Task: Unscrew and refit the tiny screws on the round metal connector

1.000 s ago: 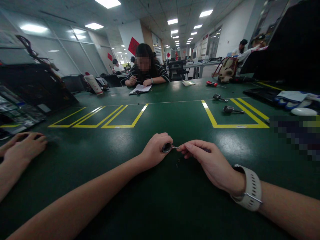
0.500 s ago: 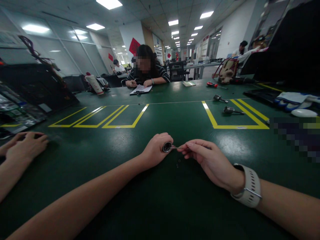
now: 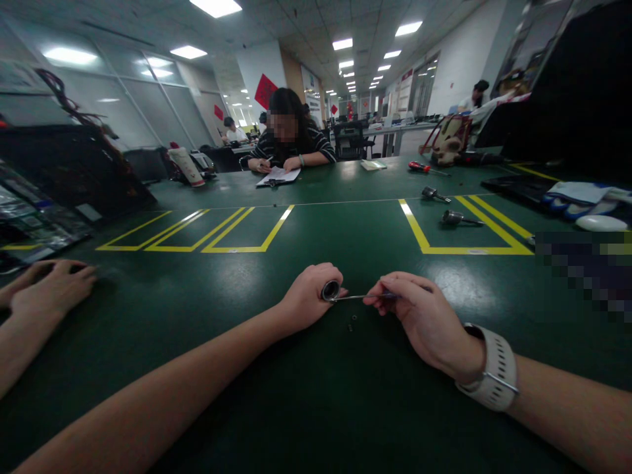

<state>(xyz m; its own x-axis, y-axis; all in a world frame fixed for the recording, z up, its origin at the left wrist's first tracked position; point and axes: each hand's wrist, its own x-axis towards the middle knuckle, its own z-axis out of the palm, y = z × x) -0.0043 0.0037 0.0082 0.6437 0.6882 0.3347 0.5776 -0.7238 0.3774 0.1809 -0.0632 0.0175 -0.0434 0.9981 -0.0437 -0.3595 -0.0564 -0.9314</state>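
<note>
My left hand (image 3: 310,299) is closed round a hollow metal cylinder (image 3: 330,289), its open round end turned towards me. Between the thumb and fingers of my right hand (image 3: 412,313) is a thin metal tool (image 3: 353,297). The tool's slim tip meets the lower rim of the cylinder; its exact kind cannot be made out. A tiny ring-like part (image 3: 354,317) and small dark pieces (image 3: 350,327) lie on the green table (image 3: 316,395) just below the tool.
Two metal cylinders with shafts, one nearer (image 3: 457,218) and one farther (image 3: 433,194), lie at the right by yellow tape (image 3: 471,251). Behind is a red screwdriver (image 3: 419,167). Another person's hands (image 3: 54,289) rest at left. A person across writes on a clipboard (image 3: 278,176).
My right hand has drawn slightly right, and more of the tool shows. Its tip has moved from inside the cylinder's opening to the lower rim. My left hand has barely moved.
</note>
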